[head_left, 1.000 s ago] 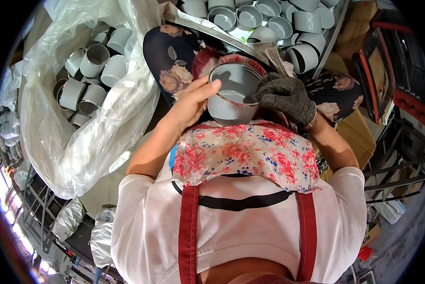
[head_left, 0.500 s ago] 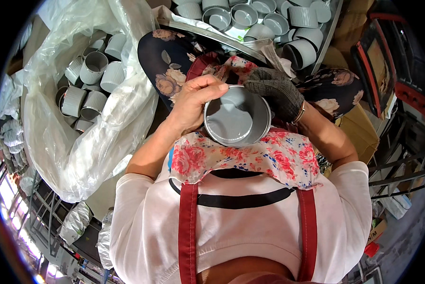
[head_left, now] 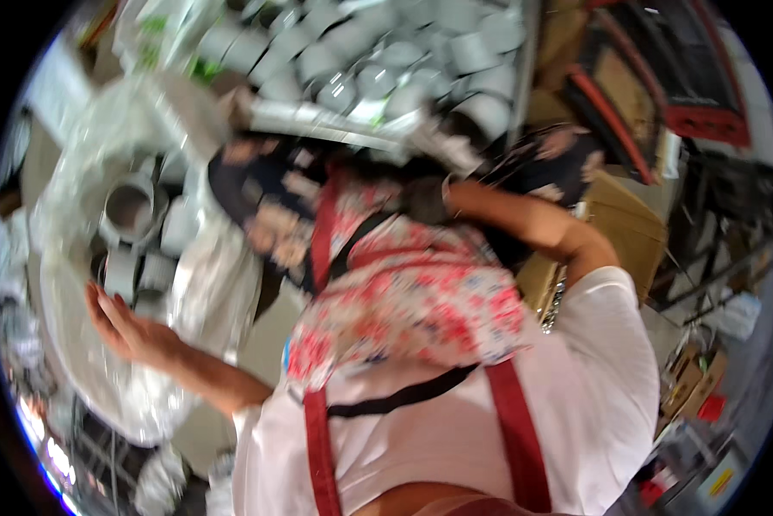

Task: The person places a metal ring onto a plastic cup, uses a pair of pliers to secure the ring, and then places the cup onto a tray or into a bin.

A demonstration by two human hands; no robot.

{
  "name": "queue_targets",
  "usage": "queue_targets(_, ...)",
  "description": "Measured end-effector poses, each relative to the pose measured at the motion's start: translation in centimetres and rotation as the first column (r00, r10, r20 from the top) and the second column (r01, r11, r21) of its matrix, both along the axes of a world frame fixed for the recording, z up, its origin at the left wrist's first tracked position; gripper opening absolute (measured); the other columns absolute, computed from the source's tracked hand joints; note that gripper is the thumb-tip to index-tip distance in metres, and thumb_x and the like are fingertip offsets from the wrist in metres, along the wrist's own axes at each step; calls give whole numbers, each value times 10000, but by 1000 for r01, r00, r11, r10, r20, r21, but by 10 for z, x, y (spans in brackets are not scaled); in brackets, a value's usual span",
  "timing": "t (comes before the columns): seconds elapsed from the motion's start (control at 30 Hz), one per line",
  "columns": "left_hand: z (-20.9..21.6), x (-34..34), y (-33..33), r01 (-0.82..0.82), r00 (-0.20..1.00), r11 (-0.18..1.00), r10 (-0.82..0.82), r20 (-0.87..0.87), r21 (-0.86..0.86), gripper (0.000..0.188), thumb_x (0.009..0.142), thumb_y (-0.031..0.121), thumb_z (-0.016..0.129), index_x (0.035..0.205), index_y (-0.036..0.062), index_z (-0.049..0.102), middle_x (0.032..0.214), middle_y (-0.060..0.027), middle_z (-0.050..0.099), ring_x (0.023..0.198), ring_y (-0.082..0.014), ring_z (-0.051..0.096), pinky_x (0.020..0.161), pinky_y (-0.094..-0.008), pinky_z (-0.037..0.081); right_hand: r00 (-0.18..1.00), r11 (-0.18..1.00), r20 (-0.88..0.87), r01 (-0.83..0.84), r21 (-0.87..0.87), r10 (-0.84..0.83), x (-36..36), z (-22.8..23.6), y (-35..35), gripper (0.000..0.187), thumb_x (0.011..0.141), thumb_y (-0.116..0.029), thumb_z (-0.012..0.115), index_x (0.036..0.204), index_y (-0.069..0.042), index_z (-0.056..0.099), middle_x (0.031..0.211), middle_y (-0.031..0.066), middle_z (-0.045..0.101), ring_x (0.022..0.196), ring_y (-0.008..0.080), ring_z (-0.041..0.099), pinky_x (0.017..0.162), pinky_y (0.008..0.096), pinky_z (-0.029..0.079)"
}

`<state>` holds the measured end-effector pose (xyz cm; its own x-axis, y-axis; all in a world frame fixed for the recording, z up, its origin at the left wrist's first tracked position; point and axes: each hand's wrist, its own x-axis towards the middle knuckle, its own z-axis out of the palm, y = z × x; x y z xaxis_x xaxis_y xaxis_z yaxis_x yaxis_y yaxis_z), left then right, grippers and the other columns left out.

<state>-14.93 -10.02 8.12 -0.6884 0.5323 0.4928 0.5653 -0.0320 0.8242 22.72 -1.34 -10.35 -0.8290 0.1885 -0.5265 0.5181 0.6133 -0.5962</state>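
My bare left hand (head_left: 137, 331), fingers stretched out and holding nothing, is over the near side of a clear plastic bag (head_left: 76, 361). Inside the bag lie several grey ribbed cups; one grey cup (head_left: 132, 211) with its mouth facing up sits on top of the pile. My right hand (head_left: 425, 199), in a dark knit glove, rests at my lap by the floral apron (head_left: 403, 318). Its fingers are blurred and merge with the dark cloth, so what they do is unclear.
Beyond my knees stands a metal-edged tray (head_left: 317, 125) heaped with grey cups (head_left: 375, 82). An open cardboard box (head_left: 623, 224) is by my right elbow. Red-and-black equipment (head_left: 705, 77) stands at the far right.
The grey cup that both hands held is out of them. My left hand has swung left to the bag and opened; my right hand has dropped toward my lap. The view has shifted and blurred.
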Motion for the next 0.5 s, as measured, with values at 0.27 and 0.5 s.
queue_targets(0.27, -79, 186, 43, 954, 167, 23, -869, 467, -298, 263, 759, 92, 579, 1016, 32, 581, 1022, -127, 573, 956, -249, 534, 853, -317, 398, 881, 913, -240, 386, -131, -407, 75, 81, -57, 263, 837, -243, 410, 805, -32, 563, 716, 174, 580, 627, 327, 545, 611, 395, 443)
queue_targets(0.5, -128, 237, 60, 748, -182, -520, -757, 627, -412, 243, 753, 187, 604, 907, 0, 628, 885, -189, 610, 865, -309, 563, 754, -339, 442, 702, 718, -173, 639, -276, -691, 159, 63, -124, 198, 806, -182, 447, 868, -15, 532, 821, 148, 586, 688, 323, 555, 658, 370, 458)
